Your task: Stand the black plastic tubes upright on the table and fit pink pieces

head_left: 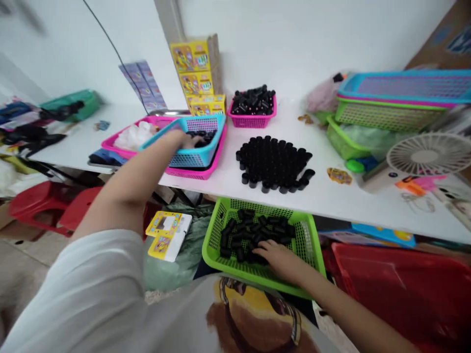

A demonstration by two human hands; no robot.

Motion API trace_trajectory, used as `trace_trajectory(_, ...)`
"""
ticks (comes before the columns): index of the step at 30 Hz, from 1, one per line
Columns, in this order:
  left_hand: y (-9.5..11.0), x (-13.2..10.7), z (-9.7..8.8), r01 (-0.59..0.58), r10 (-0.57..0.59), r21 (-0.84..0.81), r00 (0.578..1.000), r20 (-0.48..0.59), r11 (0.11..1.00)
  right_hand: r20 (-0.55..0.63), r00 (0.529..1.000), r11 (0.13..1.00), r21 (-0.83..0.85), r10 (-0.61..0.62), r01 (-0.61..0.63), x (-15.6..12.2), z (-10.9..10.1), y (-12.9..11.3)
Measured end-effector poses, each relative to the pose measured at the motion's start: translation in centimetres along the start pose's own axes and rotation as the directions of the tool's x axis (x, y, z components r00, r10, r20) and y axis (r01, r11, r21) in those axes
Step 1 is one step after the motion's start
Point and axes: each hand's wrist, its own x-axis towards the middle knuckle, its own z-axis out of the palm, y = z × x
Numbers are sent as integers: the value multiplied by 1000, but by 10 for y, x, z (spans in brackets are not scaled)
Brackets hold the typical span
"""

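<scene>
Across two baskets [191, 158] [214, 234], left hand's [188, 140] grip is unclear, right hand [279, 259] lies open.

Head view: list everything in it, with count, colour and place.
black tubes: many, black, clustered upright mid-table
green basket: one, green, below the table edge, holding more tubes
blue basket: one, blue, tilted in the pink tray
pink tray: one, pink, table left
small pink basket: one, pink, table back, heaped with tubes
yellow boxes: three stacked, yellow, against the wall
fan: one, white, table right
left hand: one, inside the blue basket
right hand: one, on the tubes in the green basket
</scene>
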Motion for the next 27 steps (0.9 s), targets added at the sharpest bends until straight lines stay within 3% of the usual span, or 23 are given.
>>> trace_trajectory(3, -4, 8, 14, 149, -174, 242, 981, 86, 959, 31, 999, 987, -157, -21, 26, 16, -1, -11)
trace_trajectory(5, -7, 7, 19, 172, -225, 346, 967, 118, 922, 58, 998, 981, -194, -10, 21, 20, -1, -17)
trace_trajectory(10, -18, 3, 15, 129, -241, 480, 954, 180, 868, 91, 994, 975, -219, 56, -35, 17, -4, -19)
trace_trajectory(17, -32, -6, 2, 91, -224, 492, 950, 218, 866, 124, 985, 970, -228, 117, -87, 12, -4, -7)
trace_trajectory(20, -32, -9, 4, 101, -190, 477, 971, 143, 873, 133, 982, 971, -217, 136, -105, 9, -1, -2)
trace_trajectory(24, -21, -20, -3, 122, -115, 383, 993, -40, 916, 114, 986, 982, -157, 123, -105, 7, 0, 3)
trace_trajectory(27, -1, -41, -11, 4, 45, 224, 976, -211, 975, 61, 993, 992, -76, 105, -101, 5, -1, 8)
